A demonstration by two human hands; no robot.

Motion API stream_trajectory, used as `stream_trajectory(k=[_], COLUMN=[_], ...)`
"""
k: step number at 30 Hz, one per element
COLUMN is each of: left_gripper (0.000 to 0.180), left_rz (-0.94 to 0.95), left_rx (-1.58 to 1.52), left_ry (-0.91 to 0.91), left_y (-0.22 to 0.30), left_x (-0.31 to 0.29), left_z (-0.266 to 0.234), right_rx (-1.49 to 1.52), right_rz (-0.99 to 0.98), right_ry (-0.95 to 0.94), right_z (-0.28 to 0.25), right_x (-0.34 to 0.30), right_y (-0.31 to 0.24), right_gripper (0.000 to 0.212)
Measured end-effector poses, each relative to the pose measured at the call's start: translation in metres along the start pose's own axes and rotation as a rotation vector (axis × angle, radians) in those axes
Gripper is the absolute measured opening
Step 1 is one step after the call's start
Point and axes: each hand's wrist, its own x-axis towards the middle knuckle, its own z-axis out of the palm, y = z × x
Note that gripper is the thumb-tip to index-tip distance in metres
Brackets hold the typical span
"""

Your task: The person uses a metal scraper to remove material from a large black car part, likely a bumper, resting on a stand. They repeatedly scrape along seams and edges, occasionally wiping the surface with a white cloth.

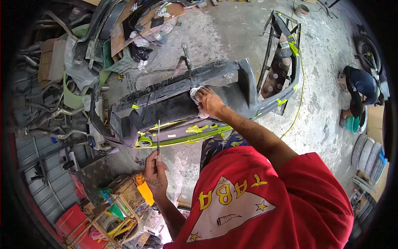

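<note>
A dark grey car bumper point(178, 103) lies across in front of me, with strips of yellow-green masking tape point(195, 129) along its near edge. My right hand point(209, 102) is closed on a crumpled white rag point(195, 96) and presses it against the bumper's middle. Short of the bumper's near edge, my left hand point(155, 174) grips a long, slim, dark stick-like tool point(158, 139) that points away from me; its exact kind does not show. Beside the tool's tip, a roll of green masking tape point(144, 142) rests at the bumper's near left part.
A black metal stand point(266, 54) is at the bumper's right end, near a yellow hose point(299, 110) on the floor. Exhaust pipes point(62, 112) crowd the left. A wooden rack point(110, 216) sits lower left. At right, a person point(362, 89) crouches by a green bucket point(352, 123) and tyres point(365, 153).
</note>
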Motion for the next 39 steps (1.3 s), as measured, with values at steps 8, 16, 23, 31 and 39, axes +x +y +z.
stream_trajectory(k=[8,16,23,31,39], left_gripper=[0.024,0.024,0.024,0.026,0.024], left_rz=[0.063,0.124,0.131,0.075,0.091], left_rx=[-0.087,-0.169,-0.176,-0.168,0.156], left_ry=[-0.082,-0.126,-0.131,-0.379,-0.528], left_y=[-0.027,-0.053,-0.063,-0.060,-0.033], left_x=[0.053,0.077,0.098,0.135,0.162], left_z=[-0.018,-0.031,-0.031,0.036,0.103], right_rx=[-0.220,-0.502,-0.323,-0.176,0.355], right_rz=[0.299,0.321,0.235,0.454,0.277], right_ry=[-0.175,-0.374,-0.201,0.169,0.330], right_z=[-0.028,-0.036,-0.056,-0.056,-0.074], right_x=[0.021,0.049,-0.009,-0.126,-0.107], right_y=[-0.048,-0.051,-0.029,0.038,-0.003], right_gripper=[0.040,0.044,0.025,0.047,0.049])
